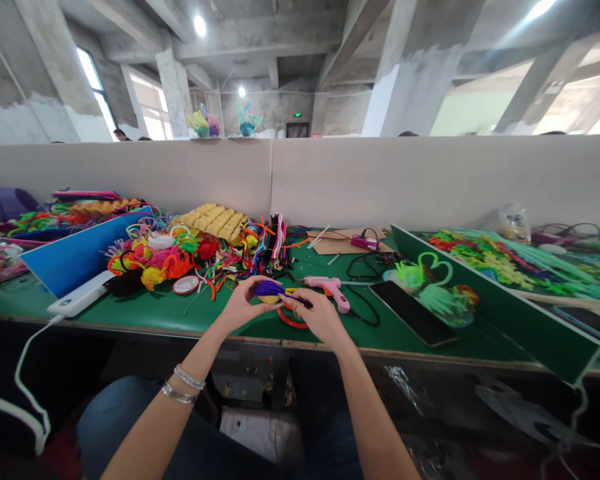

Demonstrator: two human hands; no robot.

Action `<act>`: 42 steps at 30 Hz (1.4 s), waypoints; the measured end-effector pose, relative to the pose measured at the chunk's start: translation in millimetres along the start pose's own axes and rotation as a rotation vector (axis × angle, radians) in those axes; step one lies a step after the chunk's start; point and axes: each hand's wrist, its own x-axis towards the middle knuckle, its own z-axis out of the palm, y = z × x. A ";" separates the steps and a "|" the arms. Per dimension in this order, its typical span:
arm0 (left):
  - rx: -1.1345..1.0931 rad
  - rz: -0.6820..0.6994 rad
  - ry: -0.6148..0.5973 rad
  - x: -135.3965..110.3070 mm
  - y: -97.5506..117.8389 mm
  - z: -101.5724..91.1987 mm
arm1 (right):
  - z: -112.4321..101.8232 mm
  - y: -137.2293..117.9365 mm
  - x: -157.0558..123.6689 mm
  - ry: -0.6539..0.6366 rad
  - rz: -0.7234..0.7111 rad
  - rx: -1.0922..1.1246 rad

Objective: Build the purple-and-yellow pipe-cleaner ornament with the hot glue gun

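Observation:
Between my two hands, just above the front edge of the green table, is a purple and yellow pipe-cleaner piece [269, 289]. My left hand [246, 305] has its fingers curled round the rounded end. With thumb and fingers pressed together, my right hand [319, 313] pinches the dark purple strands at the other end. Under the hands lies a red-orange ring-shaped piece [293, 321], partly hidden by them. A pink hot glue gun [331, 291] rests on the table just beyond my right hand.
Heaped pipe-cleaner pieces [170, 257] and a yellow egg-carton tray [214, 221] lie at back left. A phone [411, 312], green swan figures [436, 283] and a green divider board [500, 303] stand right. A blue board [87, 250] and white power strip [80, 295] are left.

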 end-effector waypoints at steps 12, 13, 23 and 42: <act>0.020 -0.043 0.076 -0.3 -4.2 -2.4 | -1.9 -5.9 -1.8 0.011 0.019 -0.057; 0.002 -0.052 0.084 -0.2 -4.5 -2.2 | -1.8 -5.8 -1.6 0.012 0.020 -0.048; -0.108 -0.097 0.052 1.3 -1.5 -2.3 | 0.6 4.0 -0.7 -0.025 0.009 0.122; -0.312 -0.191 -0.004 0.4 -3.4 -7.0 | -1.4 4.2 1.9 -0.108 -0.007 0.332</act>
